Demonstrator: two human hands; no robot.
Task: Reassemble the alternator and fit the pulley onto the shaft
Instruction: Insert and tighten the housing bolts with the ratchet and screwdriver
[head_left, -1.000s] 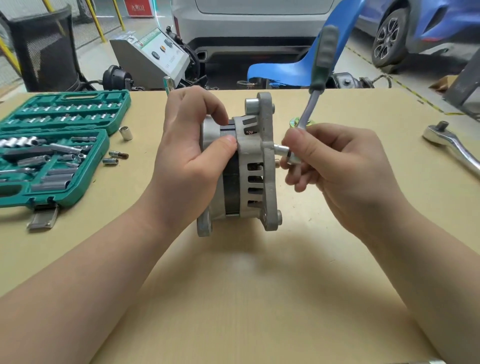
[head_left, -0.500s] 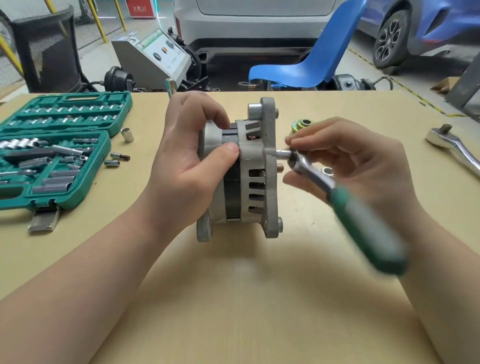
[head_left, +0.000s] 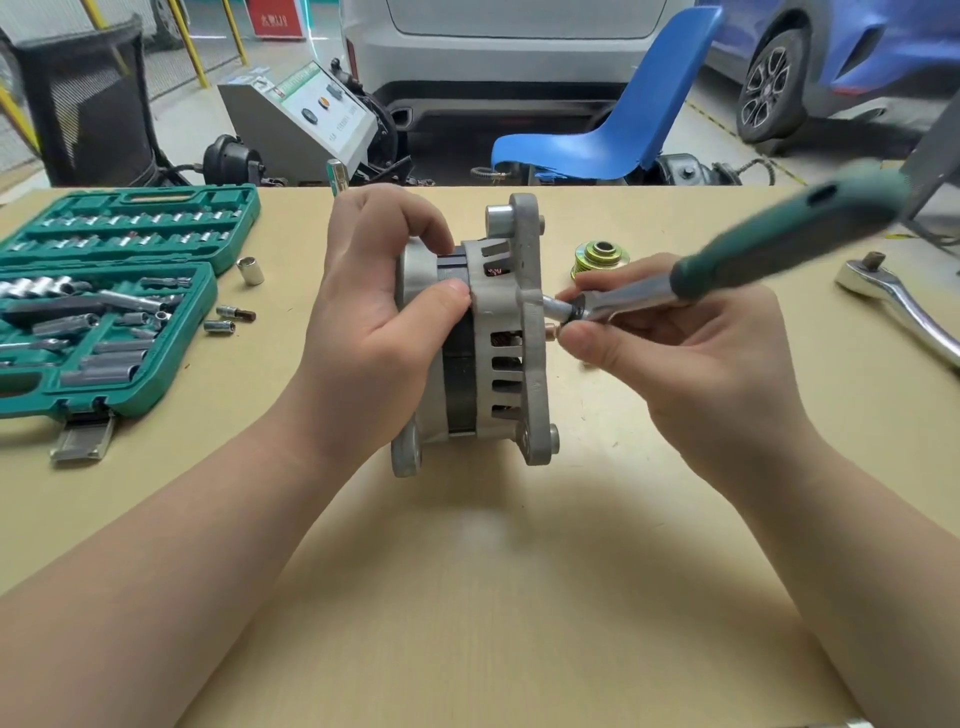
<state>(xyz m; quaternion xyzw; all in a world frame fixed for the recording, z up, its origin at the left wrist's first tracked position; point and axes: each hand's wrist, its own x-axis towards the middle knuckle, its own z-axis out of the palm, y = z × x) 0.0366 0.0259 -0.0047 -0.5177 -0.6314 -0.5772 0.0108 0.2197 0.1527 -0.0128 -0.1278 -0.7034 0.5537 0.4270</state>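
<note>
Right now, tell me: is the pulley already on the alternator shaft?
No: the pulley lies on the table behind the right hand, apart from the alternator.

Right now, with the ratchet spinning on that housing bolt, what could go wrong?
1. The alternator stands on edge, steadied only by the left hand; ratchet torque could tip it.
2. The right hand pinches the ratchet near its head; the socket could slip off.
3. The swinging handle could knock the pulley lying nearby.
</note>
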